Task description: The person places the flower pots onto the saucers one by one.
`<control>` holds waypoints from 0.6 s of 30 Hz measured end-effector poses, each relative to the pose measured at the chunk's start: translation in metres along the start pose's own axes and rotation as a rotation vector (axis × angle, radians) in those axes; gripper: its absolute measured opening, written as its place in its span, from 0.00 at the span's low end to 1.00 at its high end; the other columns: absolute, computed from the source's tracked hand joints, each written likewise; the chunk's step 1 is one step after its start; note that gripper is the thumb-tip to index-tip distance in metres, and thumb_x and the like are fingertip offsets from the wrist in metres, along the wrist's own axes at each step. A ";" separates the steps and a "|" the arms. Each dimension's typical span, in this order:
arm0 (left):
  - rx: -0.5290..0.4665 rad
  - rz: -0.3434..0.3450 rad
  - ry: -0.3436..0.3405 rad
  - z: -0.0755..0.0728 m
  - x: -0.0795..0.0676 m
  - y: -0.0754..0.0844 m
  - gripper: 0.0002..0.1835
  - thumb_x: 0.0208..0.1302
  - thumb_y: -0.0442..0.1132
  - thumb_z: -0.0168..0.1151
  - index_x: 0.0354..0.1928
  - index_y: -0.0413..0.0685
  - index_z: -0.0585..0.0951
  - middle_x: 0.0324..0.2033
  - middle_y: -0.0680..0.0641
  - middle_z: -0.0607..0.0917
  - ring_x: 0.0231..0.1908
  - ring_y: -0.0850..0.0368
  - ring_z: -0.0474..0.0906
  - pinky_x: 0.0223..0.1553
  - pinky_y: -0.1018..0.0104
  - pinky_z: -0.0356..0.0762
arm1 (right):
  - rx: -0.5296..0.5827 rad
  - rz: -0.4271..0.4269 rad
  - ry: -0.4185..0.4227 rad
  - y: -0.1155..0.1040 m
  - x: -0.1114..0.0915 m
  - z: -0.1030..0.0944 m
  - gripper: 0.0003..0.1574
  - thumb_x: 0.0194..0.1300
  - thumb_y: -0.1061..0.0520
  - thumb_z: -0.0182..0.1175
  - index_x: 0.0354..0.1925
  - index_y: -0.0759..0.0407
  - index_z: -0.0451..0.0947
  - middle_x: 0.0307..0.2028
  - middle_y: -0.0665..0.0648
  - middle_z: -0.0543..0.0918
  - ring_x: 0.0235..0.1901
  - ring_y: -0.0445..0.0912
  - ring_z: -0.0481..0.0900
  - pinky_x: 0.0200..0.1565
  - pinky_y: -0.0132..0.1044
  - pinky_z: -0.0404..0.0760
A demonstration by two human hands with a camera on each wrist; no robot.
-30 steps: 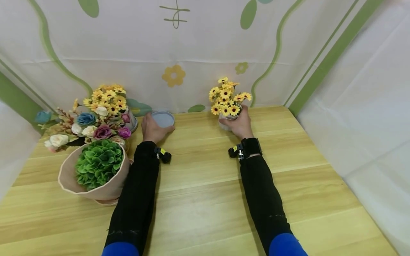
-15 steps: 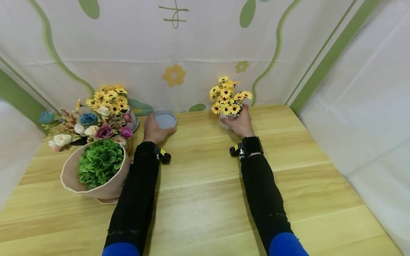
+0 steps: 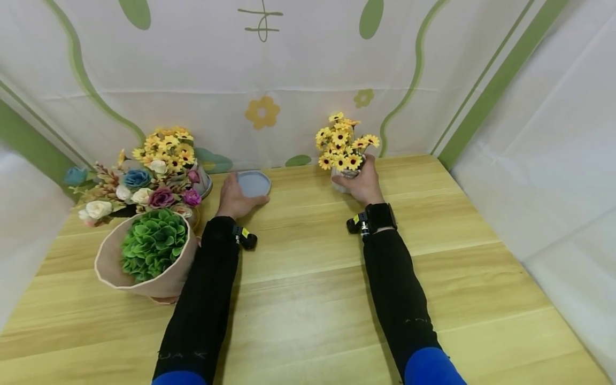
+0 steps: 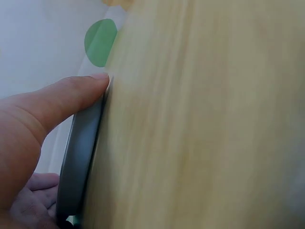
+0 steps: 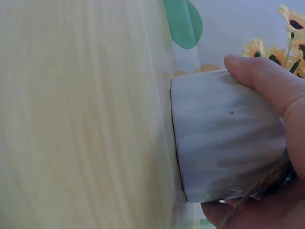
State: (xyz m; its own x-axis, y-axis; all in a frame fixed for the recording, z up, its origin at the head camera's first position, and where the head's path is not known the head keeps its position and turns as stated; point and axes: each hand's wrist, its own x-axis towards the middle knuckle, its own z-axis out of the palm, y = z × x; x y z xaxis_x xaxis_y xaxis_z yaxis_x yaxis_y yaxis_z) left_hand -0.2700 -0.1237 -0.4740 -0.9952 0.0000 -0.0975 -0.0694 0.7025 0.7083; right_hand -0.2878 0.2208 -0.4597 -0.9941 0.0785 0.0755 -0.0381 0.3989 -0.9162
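Observation:
My left hand (image 3: 237, 199) grips a shallow blue-grey saucer (image 3: 254, 183) at the table's back edge. In the left wrist view its rim (image 4: 80, 157) runs close over the wood, with the thumb on the near side and fingers on the far side. To the right, my right hand (image 3: 362, 183) holds a small whitish flowerpot (image 5: 224, 133) by its upper part, thumb and fingers round opposite sides. Yellow daisy-like flowers (image 3: 339, 140) rise from that pot, and a twine strand hangs by it. The pot stands upright with its base right at the tabletop.
Left of my left arm is a large pinkish pot (image 3: 168, 278) with a green leafy plant (image 3: 155, 243). Behind it are mixed artificial roses (image 3: 161, 197) and another pot of yellow flowers (image 3: 168, 149). A patterned white cloth (image 3: 308, 64) hangs behind the table (image 3: 308, 299).
The left hand and the saucer have moved slightly right and nearer. The right hand keeps its hold on the flowerpot. The head view has shifted a little.

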 end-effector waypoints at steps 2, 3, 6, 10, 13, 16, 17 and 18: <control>-0.003 0.004 -0.007 0.001 -0.001 -0.001 0.64 0.52 0.58 0.71 0.77 0.44 0.38 0.74 0.34 0.50 0.72 0.36 0.51 0.71 0.41 0.56 | -0.002 -0.008 0.001 0.001 0.000 0.000 0.67 0.49 0.51 0.76 0.73 0.52 0.42 0.68 0.59 0.65 0.68 0.51 0.65 0.71 0.45 0.62; -0.001 0.005 -0.011 0.001 -0.002 -0.001 0.64 0.51 0.58 0.72 0.77 0.44 0.38 0.74 0.34 0.51 0.71 0.36 0.51 0.70 0.41 0.57 | -0.001 -0.012 0.001 0.001 0.000 0.001 0.67 0.49 0.52 0.76 0.73 0.52 0.42 0.68 0.59 0.65 0.68 0.51 0.65 0.71 0.45 0.61; 0.003 0.006 -0.012 0.003 -0.003 0.000 0.64 0.50 0.58 0.72 0.76 0.43 0.40 0.72 0.34 0.53 0.70 0.36 0.53 0.70 0.41 0.58 | -0.002 -0.017 0.000 0.002 0.001 0.001 0.67 0.49 0.52 0.77 0.73 0.51 0.42 0.68 0.58 0.65 0.68 0.50 0.65 0.71 0.44 0.61; 0.003 0.011 -0.013 0.005 -0.008 0.003 0.64 0.49 0.58 0.73 0.76 0.42 0.42 0.71 0.34 0.55 0.69 0.36 0.56 0.69 0.41 0.60 | -0.006 -0.007 -0.002 0.002 0.003 0.001 0.68 0.49 0.51 0.77 0.73 0.51 0.42 0.69 0.58 0.64 0.68 0.51 0.65 0.72 0.44 0.61; -0.009 0.013 -0.012 0.006 -0.015 0.007 0.63 0.49 0.56 0.74 0.76 0.42 0.42 0.70 0.34 0.56 0.69 0.36 0.56 0.69 0.41 0.60 | -0.005 0.000 -0.002 0.001 0.003 0.000 0.68 0.49 0.51 0.77 0.74 0.51 0.41 0.69 0.59 0.64 0.68 0.51 0.65 0.72 0.45 0.61; -0.018 0.011 -0.013 0.007 -0.021 0.011 0.63 0.49 0.55 0.75 0.76 0.43 0.43 0.70 0.34 0.57 0.69 0.37 0.56 0.69 0.41 0.60 | 0.003 0.001 -0.003 0.001 0.002 0.000 0.68 0.50 0.51 0.76 0.74 0.51 0.41 0.69 0.59 0.64 0.68 0.52 0.65 0.71 0.45 0.61; -0.018 0.013 -0.015 0.007 -0.023 0.011 0.63 0.49 0.55 0.75 0.76 0.43 0.43 0.70 0.34 0.57 0.69 0.37 0.56 0.69 0.41 0.60 | 0.007 0.000 -0.004 0.001 0.001 0.001 0.68 0.50 0.51 0.76 0.74 0.51 0.41 0.69 0.59 0.64 0.68 0.51 0.64 0.72 0.45 0.61; -0.017 0.015 -0.020 0.008 -0.024 0.011 0.63 0.49 0.55 0.75 0.76 0.43 0.43 0.70 0.35 0.56 0.69 0.37 0.56 0.69 0.42 0.60 | 0.011 -0.002 -0.007 0.001 0.001 0.001 0.67 0.50 0.51 0.76 0.74 0.51 0.40 0.69 0.59 0.64 0.68 0.51 0.64 0.72 0.45 0.61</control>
State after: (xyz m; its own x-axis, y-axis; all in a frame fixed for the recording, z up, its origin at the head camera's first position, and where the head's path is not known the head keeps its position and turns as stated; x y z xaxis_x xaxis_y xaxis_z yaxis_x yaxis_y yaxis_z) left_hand -0.2462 -0.1107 -0.4695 -0.9946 0.0247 -0.1004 -0.0557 0.6902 0.7215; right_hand -0.2892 0.2208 -0.4611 -0.9947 0.0713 0.0744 -0.0410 0.3888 -0.9204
